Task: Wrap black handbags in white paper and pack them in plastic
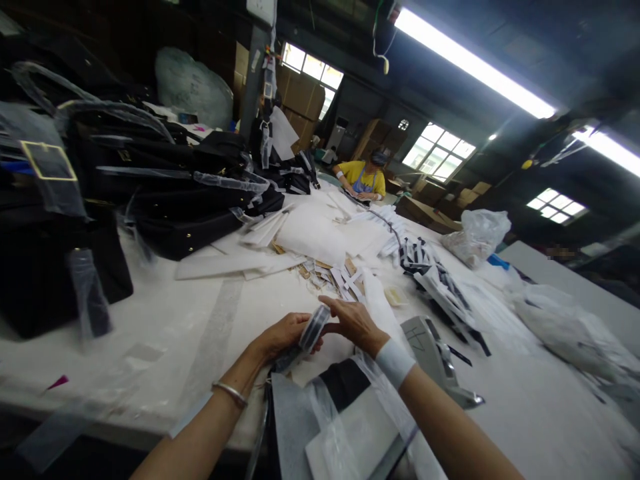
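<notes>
Over the near side of the table, my left hand is closed around a dark strap wrapped in clear plastic film. My right hand grips the same strap from the other side, fingers bent at its upper end. Below my hands a bag with grey and black panels leans at the table edge. White sheet padding and clear film lie over it, and its lower part is out of frame. Just right of my right forearm sits a grey tape dispenser.
Black bags with film-wrapped handles pile up on the left. White sheets and paper scraps cover the table's middle. Black-and-white strips and plastic bags lie right. A person in yellow works at the far end.
</notes>
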Demonstrator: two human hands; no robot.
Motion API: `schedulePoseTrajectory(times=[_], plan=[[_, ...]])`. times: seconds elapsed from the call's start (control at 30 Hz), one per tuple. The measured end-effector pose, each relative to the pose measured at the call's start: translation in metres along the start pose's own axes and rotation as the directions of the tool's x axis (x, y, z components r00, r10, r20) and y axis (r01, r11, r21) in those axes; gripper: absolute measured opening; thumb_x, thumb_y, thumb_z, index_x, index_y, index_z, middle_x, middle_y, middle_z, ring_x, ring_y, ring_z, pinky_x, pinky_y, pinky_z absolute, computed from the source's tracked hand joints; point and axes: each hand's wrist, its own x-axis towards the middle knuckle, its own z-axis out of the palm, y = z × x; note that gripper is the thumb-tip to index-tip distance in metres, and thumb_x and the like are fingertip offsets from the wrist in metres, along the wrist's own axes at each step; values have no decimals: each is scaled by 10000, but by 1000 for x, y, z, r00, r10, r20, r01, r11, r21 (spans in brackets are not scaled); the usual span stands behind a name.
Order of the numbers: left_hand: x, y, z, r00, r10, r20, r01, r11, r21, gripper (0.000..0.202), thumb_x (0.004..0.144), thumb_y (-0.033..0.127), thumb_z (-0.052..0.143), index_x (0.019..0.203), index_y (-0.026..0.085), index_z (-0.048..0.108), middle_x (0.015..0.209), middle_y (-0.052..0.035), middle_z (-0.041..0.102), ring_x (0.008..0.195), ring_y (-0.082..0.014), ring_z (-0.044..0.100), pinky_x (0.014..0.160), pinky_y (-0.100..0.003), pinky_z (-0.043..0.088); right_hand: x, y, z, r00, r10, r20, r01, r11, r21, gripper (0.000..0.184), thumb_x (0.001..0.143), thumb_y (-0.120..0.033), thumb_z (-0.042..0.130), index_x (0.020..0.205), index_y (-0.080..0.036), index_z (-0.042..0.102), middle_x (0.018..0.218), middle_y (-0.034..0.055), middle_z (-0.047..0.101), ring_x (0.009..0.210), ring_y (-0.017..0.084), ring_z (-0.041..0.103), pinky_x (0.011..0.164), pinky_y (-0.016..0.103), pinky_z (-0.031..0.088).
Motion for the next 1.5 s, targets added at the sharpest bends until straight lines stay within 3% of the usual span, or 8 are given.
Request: schedulePoseTrajectory(times=[0.17,0.4,0.47,0.57,0.7,0.93,1.17,1.5], plan=[[2,0,0,984,118,-137,-71,948,310,379,840,453,550,1068,179,680,839,-50,706,757,-194,652,749,-324,522,1,-5,-9,995,102,10,-98,972,-213,679,874,-170,658,1486,-227,370,1050,102,719,878,257,696,724,316,517],[-3,-2,-6,863,374,-338,-49,730,682,381,846,391,541,1169,213,638,1276,-77,638,1218,-242,550,1112,-382,358,-84,-15,-49,823,480,-304,-382,864,329,440,871,-278,606,1305,-222,554,954,52,715,733,192,660,729,332,543],[-3,-3,-11,844,399,-357,-19,689,725,378,877,378,485,1172,193,634,1277,-83,636,1218,-221,554,1105,-355,371,-126,-22,-55,709,668,-225,-503,703,503,277,844,-386,642,1054,-208,669,789,30,702,667,191,654,663,315,535],[-3,-3,-18,834,380,-400,73,643,763,376,922,361,406,1152,176,638,1204,-87,671,1112,-197,616,995,-314,455,-192,-38,-44,509,852,119,-629,274,728,368,776,-555,686,758,-190,639,599,8,648,526,171,621,509,272,492],[-1,1,-16,877,291,-382,189,522,832,344,908,423,474,1060,186,672,1058,-73,713,965,-205,657,869,-309,488,-250,-73,-10,325,754,571,-696,-218,684,500,681,-644,757,710,-168,608,604,25,663,476,152,620,429,228,456],[5,17,18,953,163,-257,233,152,960,312,815,462,605,966,196,672,1028,-103,685,1029,-298,607,817,-368,453,-231,-117,6,464,612,640,-249,-604,757,610,682,-586,818,1075,-170,607,973,89,713,883,201,700,827,338,557],[6,19,33,937,146,-319,322,-1,947,263,858,382,506,1003,188,608,1052,-121,672,1049,-290,601,785,-356,442,-205,-115,-4,392,499,773,-194,-776,600,671,667,-672,776,1069,-167,592,945,84,663,857,215,663,762,386,567],[11,21,28,920,120,-374,376,-1,926,162,853,300,478,946,210,575,1017,-92,696,978,-254,643,723,-321,423,-181,-100,12,292,538,791,-209,-771,602,418,777,-439,711,1044,-151,567,814,88,691,757,241,694,728,438,602]])
